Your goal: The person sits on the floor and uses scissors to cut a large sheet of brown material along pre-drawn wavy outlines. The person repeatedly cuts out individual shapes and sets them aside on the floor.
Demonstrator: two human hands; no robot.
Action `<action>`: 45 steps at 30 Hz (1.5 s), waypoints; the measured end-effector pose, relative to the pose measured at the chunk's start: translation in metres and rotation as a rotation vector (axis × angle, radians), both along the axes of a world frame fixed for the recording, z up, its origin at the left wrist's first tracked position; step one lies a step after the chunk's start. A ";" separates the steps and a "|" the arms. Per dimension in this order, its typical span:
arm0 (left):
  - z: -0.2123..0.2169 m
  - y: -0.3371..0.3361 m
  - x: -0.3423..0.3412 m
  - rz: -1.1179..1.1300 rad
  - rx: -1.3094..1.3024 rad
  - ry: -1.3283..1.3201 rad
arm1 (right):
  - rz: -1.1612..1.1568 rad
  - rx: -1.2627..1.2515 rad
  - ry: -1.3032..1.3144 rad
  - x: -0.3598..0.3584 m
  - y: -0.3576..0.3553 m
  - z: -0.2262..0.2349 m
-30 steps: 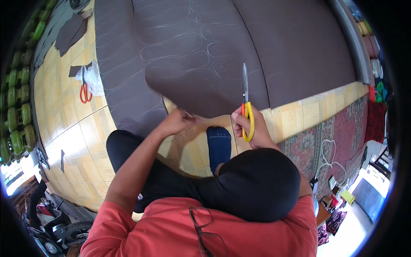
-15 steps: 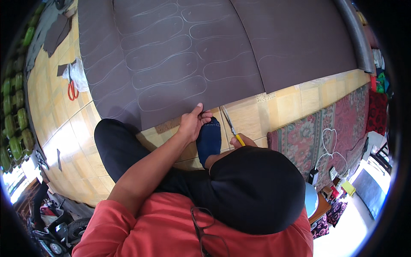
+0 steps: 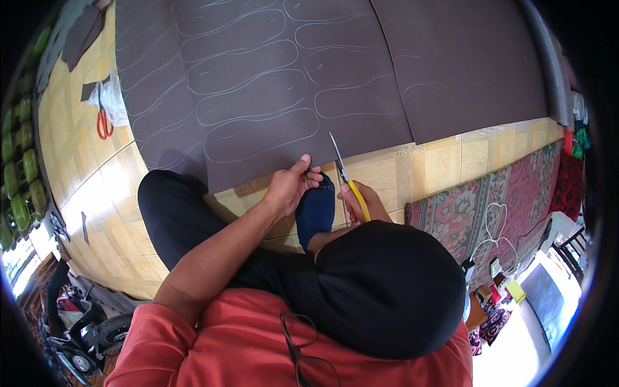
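Note:
A large dark brown sheet (image 3: 371, 137) lies spread on the tiled floor, drawn with several pale shoe-sole outlines. At its near edge my left hand (image 3: 288, 190) pinches the material, thumb on top and the other fingers curled at the edge. To the right, my right hand (image 3: 375, 198) grips a pair of yellow-handled scissors (image 3: 359, 201). Their blades are spread at the sheet's edge, one reaching over the sheet to the right of the nearest outline. Between my hands is my foot in a dark blue sock (image 3: 314, 209).
A second dark sheet (image 3: 477, 71) adjoins on the right, with a roll (image 3: 548, 61) beyond. Orange-handled scissors (image 3: 103, 124) lie by a clear plastic bag (image 3: 115, 103) at left. A floral carpet (image 3: 445, 193) bearing a white cable lies right. My black-clad knees flank the work.
My right hand has come forward from behind my knee, bringing the scissors up to the sheet's edge with blades spread. My left hand keeps its hold on the edge.

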State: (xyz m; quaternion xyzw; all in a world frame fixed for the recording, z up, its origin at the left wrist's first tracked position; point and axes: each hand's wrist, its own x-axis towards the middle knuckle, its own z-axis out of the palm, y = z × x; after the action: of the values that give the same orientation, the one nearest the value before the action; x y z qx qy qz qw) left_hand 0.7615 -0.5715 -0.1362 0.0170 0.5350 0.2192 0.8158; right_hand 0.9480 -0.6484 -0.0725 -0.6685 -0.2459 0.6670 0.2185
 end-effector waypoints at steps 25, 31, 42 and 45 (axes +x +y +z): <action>0.009 0.005 -0.011 0.056 -0.107 -0.263 | -0.027 0.046 0.135 0.006 0.040 -0.019; 0.016 0.007 -0.014 0.069 -0.110 -0.310 | 0.033 0.022 0.128 0.010 0.045 -0.011; 0.025 0.011 -0.017 0.103 -0.114 -0.411 | 0.094 0.083 0.034 0.009 0.062 -0.030; 0.028 0.014 -0.018 0.105 -0.117 -0.430 | 0.070 0.068 0.091 0.007 0.068 -0.027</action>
State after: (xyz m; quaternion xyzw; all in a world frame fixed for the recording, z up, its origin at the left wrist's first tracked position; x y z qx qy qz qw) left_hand 0.7433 -0.5576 -0.1079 -0.1054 0.3610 0.2287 0.8979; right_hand 0.9554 -0.5801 -0.0993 -0.6205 -0.2817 0.6952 0.2287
